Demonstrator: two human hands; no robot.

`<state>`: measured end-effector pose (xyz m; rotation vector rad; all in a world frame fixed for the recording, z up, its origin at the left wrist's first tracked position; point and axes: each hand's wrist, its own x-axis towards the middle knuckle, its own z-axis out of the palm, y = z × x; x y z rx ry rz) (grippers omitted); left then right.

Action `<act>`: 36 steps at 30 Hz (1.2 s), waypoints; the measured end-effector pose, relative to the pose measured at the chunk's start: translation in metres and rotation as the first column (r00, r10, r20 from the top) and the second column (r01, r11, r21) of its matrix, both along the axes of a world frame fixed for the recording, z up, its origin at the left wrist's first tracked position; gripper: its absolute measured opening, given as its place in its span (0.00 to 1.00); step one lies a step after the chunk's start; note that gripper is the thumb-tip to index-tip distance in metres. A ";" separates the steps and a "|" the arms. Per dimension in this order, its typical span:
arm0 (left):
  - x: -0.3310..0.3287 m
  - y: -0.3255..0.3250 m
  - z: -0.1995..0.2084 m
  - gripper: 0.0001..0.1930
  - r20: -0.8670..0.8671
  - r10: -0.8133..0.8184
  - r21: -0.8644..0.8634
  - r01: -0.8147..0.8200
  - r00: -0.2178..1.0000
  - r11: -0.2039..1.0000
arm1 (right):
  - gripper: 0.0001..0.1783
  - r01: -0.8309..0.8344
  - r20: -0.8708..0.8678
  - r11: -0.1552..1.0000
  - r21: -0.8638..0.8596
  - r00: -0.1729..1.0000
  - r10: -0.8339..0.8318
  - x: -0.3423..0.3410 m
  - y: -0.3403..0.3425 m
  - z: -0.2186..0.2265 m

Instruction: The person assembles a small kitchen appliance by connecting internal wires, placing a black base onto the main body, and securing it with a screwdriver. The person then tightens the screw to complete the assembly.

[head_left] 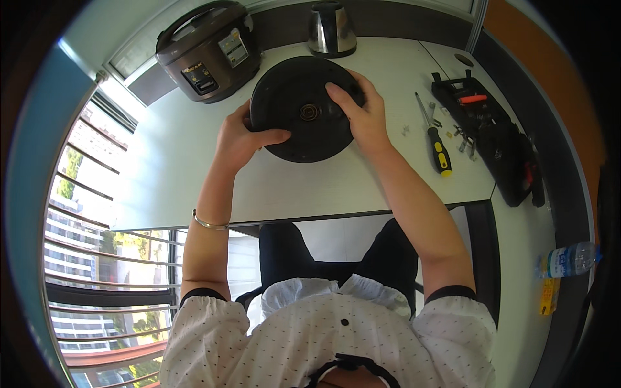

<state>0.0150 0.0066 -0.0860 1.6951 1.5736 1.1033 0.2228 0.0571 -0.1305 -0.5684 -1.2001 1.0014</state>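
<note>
Above the table I hold a round black kettle base (291,84), tilted so that its flat face shows. At its middle is a small round socket with a copper-coloured ring. My left hand (238,139) grips the lower left rim, thumb lying across the face. On the right rim, my right hand (367,116) is closed with its thumb pressed on the face. The other fingers of both hands are mostly hidden behind the disc. Just beyond it stands a steel and black electric kettle (331,29).
A brown rice cooker (210,55) stands at the back left. To the right lie a black and yellow screwdriver (438,152), several small metal parts (464,139) and an open black tool case (491,126). A plastic bottle (569,260) lies farther right, beside a yellow item (550,296).
</note>
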 end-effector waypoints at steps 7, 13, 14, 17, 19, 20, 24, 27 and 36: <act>0.002 0.002 0.000 0.29 0.028 -0.037 0.026 0.036 0.999 0.999 | 0.29 -0.005 0.007 1.000 -0.024 1.000 0.005 0.004 -0.006 0.005; 0.007 -0.005 0.002 0.32 0.063 -0.052 0.024 0.051 0.997 0.998 | 0.26 -0.023 -0.017 1.000 -0.002 1.000 0.023 0.003 -0.002 0.002; 0.007 -0.006 0.003 0.32 0.053 -0.045 0.008 0.045 0.998 0.999 | 0.26 -0.020 -0.030 1.000 0.011 0.999 0.021 0.003 -0.002 0.001; 0.007 -0.006 0.002 0.32 0.029 -0.028 -0.007 0.028 0.999 1.000 | 0.25 -0.027 -0.050 0.999 0.037 0.998 0.029 0.002 -0.001 0.000; 0.007 -0.003 -0.003 0.32 0.026 -0.023 0.028 0.022 0.999 0.999 | 0.26 -0.012 -0.048 0.999 0.042 0.999 0.014 0.003 -0.001 -0.001; 0.007 -0.004 -0.004 0.32 0.023 -0.016 0.028 0.016 1.000 0.999 | 0.26 -0.008 -0.049 0.999 0.045 0.999 0.010 0.002 0.000 -0.001; 0.008 -0.006 -0.007 0.30 0.017 0.003 0.040 -0.004 1.000 0.999 | 0.27 0.048 0.019 0.996 0.073 0.999 -0.050 0.003 0.002 -0.004; 0.008 -0.006 -0.006 0.28 0.048 -0.004 0.041 0.002 0.999 0.999 | 0.27 0.048 0.044 0.996 0.079 0.998 -0.052 0.004 0.004 -0.005; 0.000 -0.001 -0.013 0.24 0.190 -0.048 0.105 0.028 0.981 0.994 | 0.31 -0.048 0.100 0.997 0.059 0.994 0.042 0.007 0.004 -0.002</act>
